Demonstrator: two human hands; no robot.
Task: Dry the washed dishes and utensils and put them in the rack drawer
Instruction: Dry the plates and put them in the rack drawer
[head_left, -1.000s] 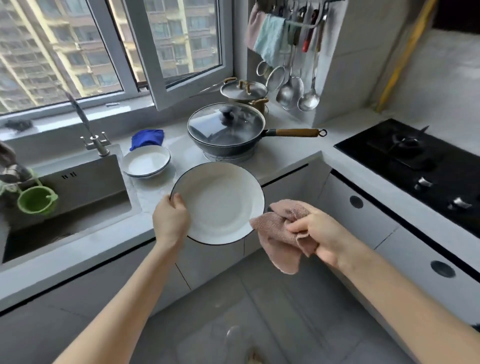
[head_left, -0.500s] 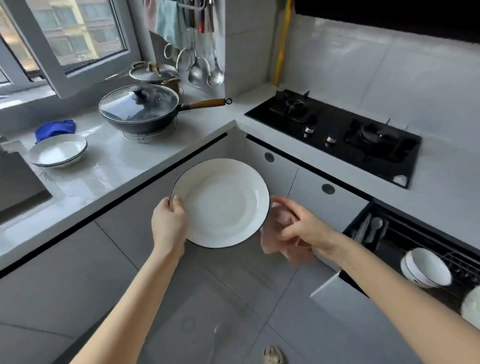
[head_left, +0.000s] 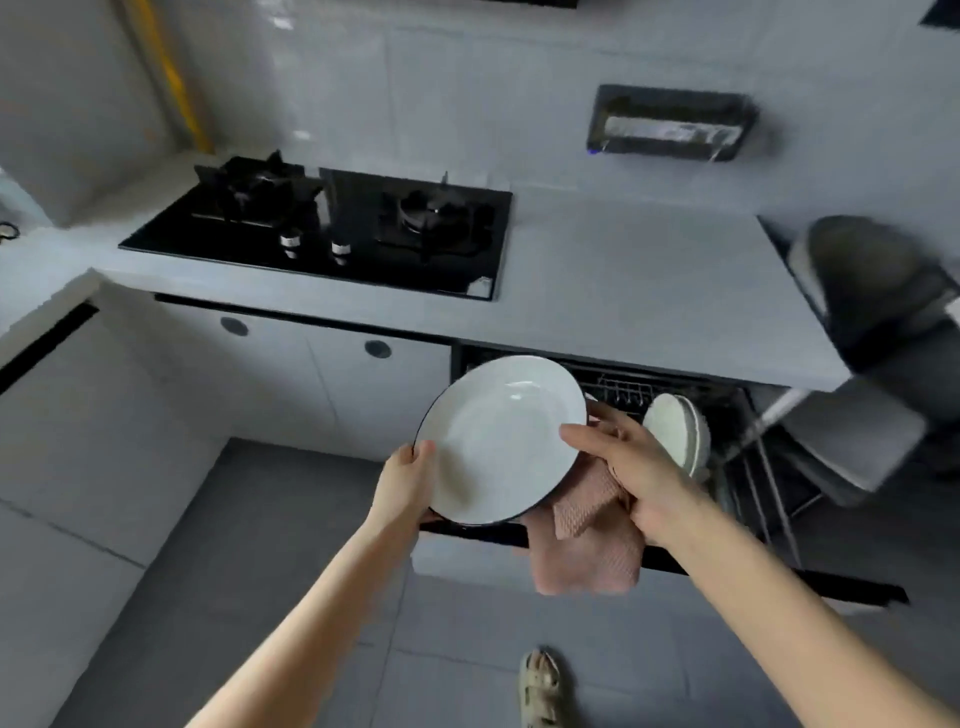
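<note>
The plate (head_left: 501, 436) is held just right of the frame's centre, tilted with its white face toward the camera, over the near left end of the open drawer (head_left: 779, 577). It sits between the two hands. The left hand (head_left: 408, 480) grips the lower left rim, thumb on the front and fingers curled behind. The right hand (head_left: 631, 467) pinches the right rim, thumb on the face and fingers behind. The cloth (head_left: 587, 540) is bunched under that palm and hangs below it, probably so the back stays wiped and the wet cloth stays off the clean face. Holding both rims likely keeps the plate steady while it is turned on edge for the rack. Right of the plate, white dishes (head_left: 678, 431) stand upright in the drawer, so this one probably goes beside them. The black hob (head_left: 332, 228) lies at upper left, well apart.
</note>
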